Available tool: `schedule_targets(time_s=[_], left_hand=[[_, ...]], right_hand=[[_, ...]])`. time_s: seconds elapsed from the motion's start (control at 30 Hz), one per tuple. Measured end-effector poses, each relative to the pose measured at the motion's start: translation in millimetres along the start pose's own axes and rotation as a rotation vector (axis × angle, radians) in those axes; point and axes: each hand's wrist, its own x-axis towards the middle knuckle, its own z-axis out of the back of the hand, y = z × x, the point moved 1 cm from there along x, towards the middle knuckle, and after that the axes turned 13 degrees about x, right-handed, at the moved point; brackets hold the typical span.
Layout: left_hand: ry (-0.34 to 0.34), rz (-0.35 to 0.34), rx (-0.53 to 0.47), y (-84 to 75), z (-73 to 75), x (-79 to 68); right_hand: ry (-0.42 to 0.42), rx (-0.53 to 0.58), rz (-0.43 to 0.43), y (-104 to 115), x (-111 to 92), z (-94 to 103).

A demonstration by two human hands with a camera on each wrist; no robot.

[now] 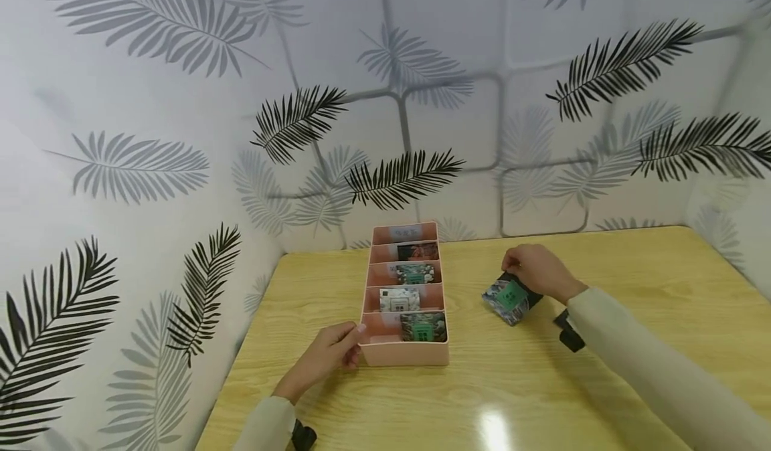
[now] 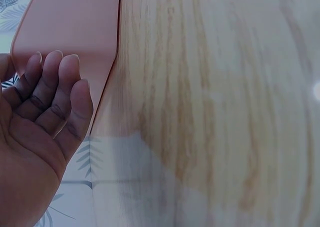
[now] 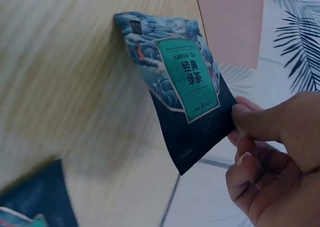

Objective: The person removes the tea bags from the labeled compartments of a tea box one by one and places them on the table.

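Note:
A long pink divided box (image 1: 405, 354) stands on the table. My left hand (image 1: 328, 354) grips its near left corner, the thumb over the rim and the fingers against the outer wall. In the left wrist view, bent fingers of the left hand (image 2: 42, 117) lie at the pink wall (image 2: 75, 22). To the right of the box, my right hand (image 1: 542, 272) pinches a green tea packet (image 1: 508, 297) by its dark edge. The right wrist view shows the packet (image 3: 187, 79) tilted above the table, thumb of the right hand (image 3: 280, 157) on its corner.
Box compartments hold packets, among them a green-labelled one (image 1: 421, 328), a white one (image 1: 399, 300), another green-labelled one (image 1: 415, 274) and a dark reddish one (image 1: 418, 251). A second dark packet (image 3: 42, 199) lies on the table. Behind stands a leaf-patterned wall (image 1: 452, 123).

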Motion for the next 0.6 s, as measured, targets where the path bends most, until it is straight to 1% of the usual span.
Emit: schedule_targets(time_s=[0.1, 0.2, 0.33, 0.4, 0.6], left_hand=[[0.000, 0.001, -0.012, 2.5, 0.1, -0.2], [0.003, -0.002, -0.026, 3.5, 0.8, -0.2], [0.006, -0.002, -0.029, 3.4, 0.5, 0.0], [0.007, -0.002, -0.028, 3.7, 0.5, 0.3], [-0.001, -0.010, -0.007, 3.5, 3.1, -1.7]], right_hand=[[0.070, -0.054, 0.041, 3.5, 14.3, -7.7], [0.124, -0.110, 0.110, 5.8, 25.2, -15.6], [0.152, -0.175, 0.169, 7.6, 35.1, -25.5], [0.165, -0.198, 0.173, 8.6, 39.9, -30.0], [0.188, -0.201, 0.206, 7.0, 50.6, -42.2]])
